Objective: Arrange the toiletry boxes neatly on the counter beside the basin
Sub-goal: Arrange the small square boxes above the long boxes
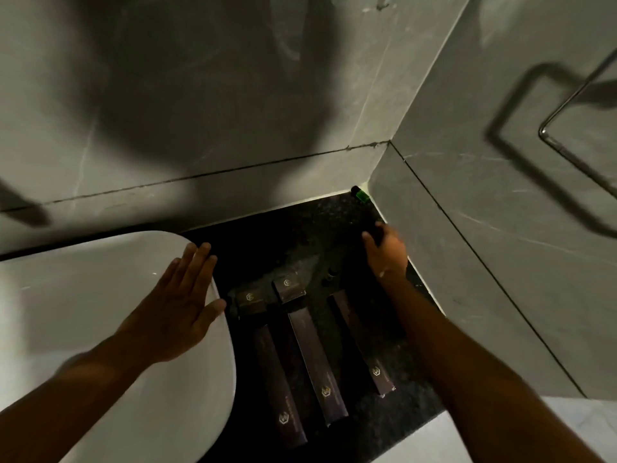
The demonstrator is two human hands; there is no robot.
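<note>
Three long dark brown toiletry boxes lie side by side on the black speckled counter (293,235): a left one (278,385), a middle one (317,365) and a right one (364,345), partly hidden by my right forearm. Two small square boxes (251,300) (289,288) stand at their far ends. My left hand (180,305) lies flat with fingers apart on the rim of the white basin (100,312). My right hand (385,252) is closed around a dark object (375,232) near the right wall; what it is I cannot tell.
A small dark bottle with a green band (360,194) sits in the far counter corner. Two tiny dark caps (329,277) lie by my right wrist. Grey tiled walls close the back and right. A metal towel rail (574,105) hangs on the right wall.
</note>
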